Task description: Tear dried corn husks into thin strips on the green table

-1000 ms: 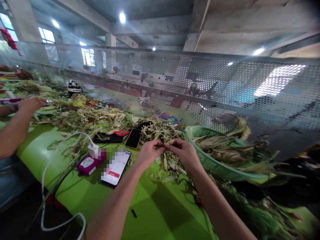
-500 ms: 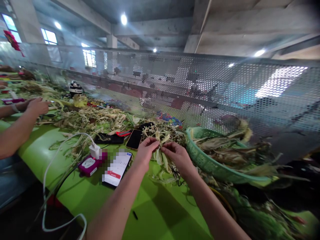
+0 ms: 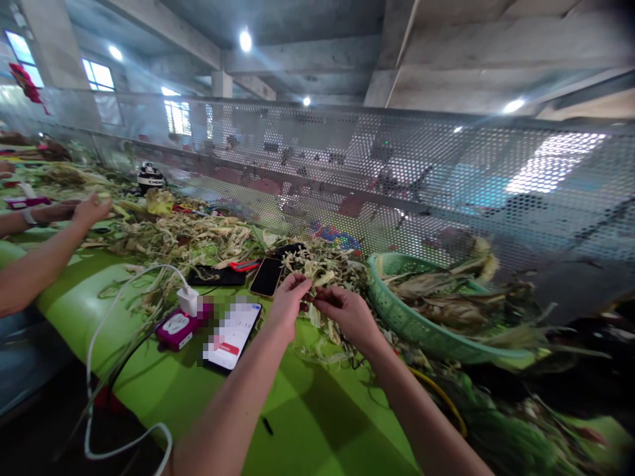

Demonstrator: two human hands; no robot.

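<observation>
My left hand (image 3: 292, 299) pinches a pale strip of corn husk (image 3: 308, 296) between thumb and fingers. Close beside it, my right hand (image 3: 346, 311) has its thumb and fingertips closed on the same small piece. The fingertips nearly meet, and they hide most of what is between them. Behind and under the hands lies a heap of torn husk strips (image 3: 342, 266). Just left of my left hand, a dark phone (image 3: 266, 276) lies flat. To the right of my right hand stands a green plastic basket (image 3: 421, 330) with dry corn husks (image 3: 426, 291) in it.
A lit phone (image 3: 233, 340) and a purple power strip (image 3: 176, 332) with a white charger (image 3: 188, 301) sit on the green table (image 3: 307, 410). Red-handled cutters (image 3: 245, 266) lie farther back. A co-worker's hands (image 3: 92, 210) are at left. A perforated metal screen (image 3: 317, 165) runs behind.
My hands have come closer together, and the husk strip between them hangs less visibly. The co-worker's hand at left has moved slightly right.
</observation>
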